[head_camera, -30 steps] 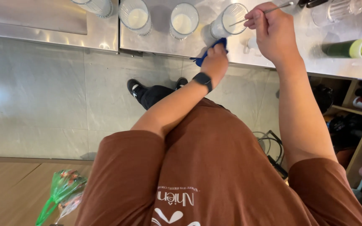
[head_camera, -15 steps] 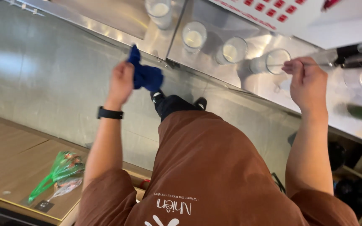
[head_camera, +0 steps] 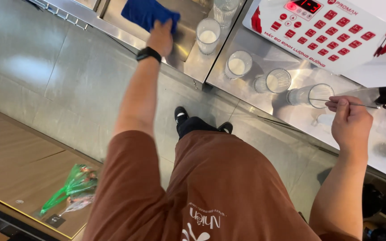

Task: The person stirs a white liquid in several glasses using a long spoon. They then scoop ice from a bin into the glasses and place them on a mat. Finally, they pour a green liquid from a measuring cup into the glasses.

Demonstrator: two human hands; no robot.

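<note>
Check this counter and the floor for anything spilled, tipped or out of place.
Nothing looks spilled or tipped. The glasses stand upright in a row on the steel counter. The left hand holds a blue cloth; the right hand holds a thin metal stick. The only oddity is crumpled green plastic wrapping lying on the floor.

Steel tabletop [head_camera: 264, 53] running along the top, carrying a white machine [head_camera: 336, 31] with a red keypad and red side handles. In front of the machine, three clear glasses holding white liquid: one [head_camera: 207, 35] near the tabletop's seam, a second [head_camera: 239, 64] just right of it, a third [head_camera: 277, 81] further right. Lower left, green plastic wrapping [head_camera: 72, 187] lying on brown cardboard [head_camera: 18, 156] spread over the floor.
</note>
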